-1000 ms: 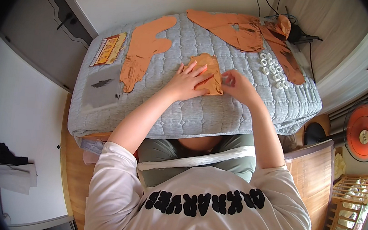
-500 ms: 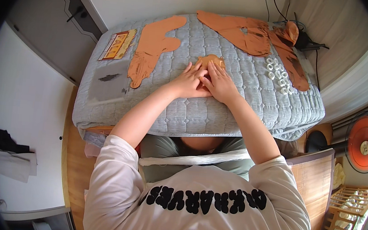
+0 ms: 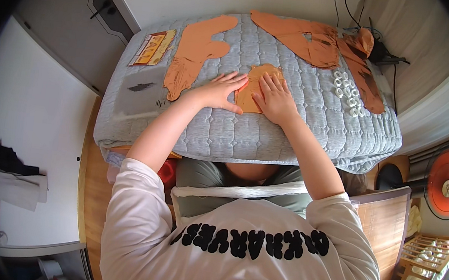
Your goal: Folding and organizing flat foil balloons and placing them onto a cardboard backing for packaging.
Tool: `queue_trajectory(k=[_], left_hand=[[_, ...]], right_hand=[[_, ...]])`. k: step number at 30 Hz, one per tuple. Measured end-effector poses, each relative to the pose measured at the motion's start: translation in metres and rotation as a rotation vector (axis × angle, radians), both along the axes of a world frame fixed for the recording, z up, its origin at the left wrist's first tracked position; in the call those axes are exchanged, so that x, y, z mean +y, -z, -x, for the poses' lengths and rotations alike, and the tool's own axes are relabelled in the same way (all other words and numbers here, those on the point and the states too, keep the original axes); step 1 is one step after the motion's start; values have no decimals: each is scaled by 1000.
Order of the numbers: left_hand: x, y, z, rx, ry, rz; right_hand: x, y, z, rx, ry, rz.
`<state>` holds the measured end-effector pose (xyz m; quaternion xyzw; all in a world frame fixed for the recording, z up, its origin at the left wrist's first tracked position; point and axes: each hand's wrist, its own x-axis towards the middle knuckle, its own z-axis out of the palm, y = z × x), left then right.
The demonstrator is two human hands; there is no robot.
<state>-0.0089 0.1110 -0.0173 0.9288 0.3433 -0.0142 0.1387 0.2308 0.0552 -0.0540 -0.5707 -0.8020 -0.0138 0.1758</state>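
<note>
A flat orange foil piece (image 3: 250, 91), like a deflated foil balloon, lies on the grey quilted mattress (image 3: 225, 134) in front of me. My left hand (image 3: 223, 90) is flat and spread at its left edge, thumb pointing toward its near corner. On its right half rests my right hand (image 3: 278, 99), palm down with fingers spread. Part of the foil is hidden beneath the hands. Farther left lies a larger flat orange foil balloon (image 3: 196, 44). Another orange foil balloon (image 3: 295, 35) is spread at the far right, beside a long creased foil piece (image 3: 362, 80).
Several small white rolls (image 3: 348, 93) sit to the right. A printed card (image 3: 153, 48) and a clear plastic bag (image 3: 136, 90) lie at the left. Dark cables (image 3: 381, 55) gather at the far right corner. A red fan (image 3: 447, 182) and a wooden rack (image 3: 431, 254) stand right.
My hands have moved apart from their overlapped position over the foil. More of the foil piece now shows between them. The whole view has shifted slightly.
</note>
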Motion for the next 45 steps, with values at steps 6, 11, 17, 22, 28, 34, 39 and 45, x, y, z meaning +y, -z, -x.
queue_trajectory(k=[6,11,17,22,28,34,39,45], left_hand=[[-4,-15,-9,104,-56,6],[-6,-34,-27,255,-63,-1],[-25,23,-79,-381,-236,-99],[-34,40,-80,-363,-341,-225],[-28,52,-85,-260,-357,-298],[-37,41,-84,-219,-310,-354],[-39,32,-93,-82,-332,-308],[-38,34,-89,-154,-350,-314]], right_hand=[[2,3,-2,-20,2,0],[3,4,-4,-14,12,11],[3,-2,1,-80,-11,47],[6,-6,2,-52,-1,151],[24,-22,-55,883,-196,468],[-6,-57,-79,316,-205,380],[5,-38,-92,60,-208,208],[10,-52,-85,-30,-144,333]])
